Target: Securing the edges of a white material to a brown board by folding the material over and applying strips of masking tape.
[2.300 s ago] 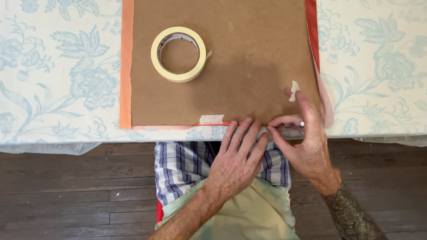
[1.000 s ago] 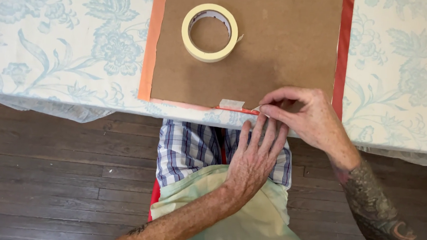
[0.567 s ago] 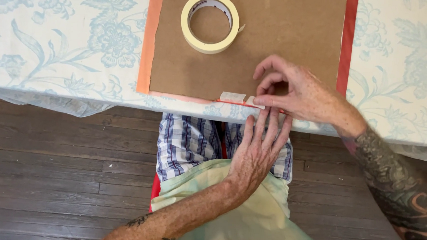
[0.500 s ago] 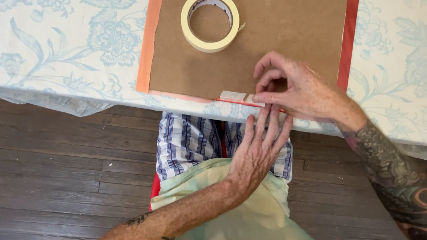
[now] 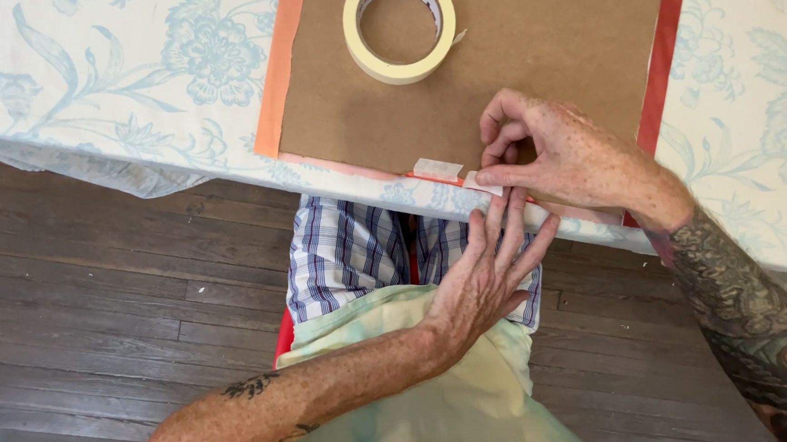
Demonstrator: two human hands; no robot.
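- Board [image 5: 529, 53]: flat brown hardboard, matt and smooth, square-cornered; lies on the worktop [image 5: 130, 73] with its near edge along the worktop's front edge.
- Paper sheet [image 5: 280, 73]: orange to red, thin, under the board; shows as narrow strips along the board's left, right and near edges.
- Tape roll [image 5: 400, 28]: cream masking tape, ring-shaped, lying flat on the board's far part, a short loose end at its right side.
- Tape piece [image 5: 437, 167]: small cream rectangle, stuck over the board's near edge, just left of the hands.
- Second tape piece [image 5: 482, 184]: small cream strip at the board's near edge, under the right thumb tip.
- Right hand [image 5: 572, 160]: palm down on the board's near edge, fingers curled inward, thumb pressing the strip; forearm tattooed.
- Left hand [image 5: 492, 274]: below the worktop edge, fingers [image 5: 494, 224] straight and close together, tips touching the edge under the strip; holds nothing.
- Cloth [image 5: 58, 96]: white with pale blue floral print, covering the worktop.
- Floor [image 5: 98, 303]: dark wooden planks.
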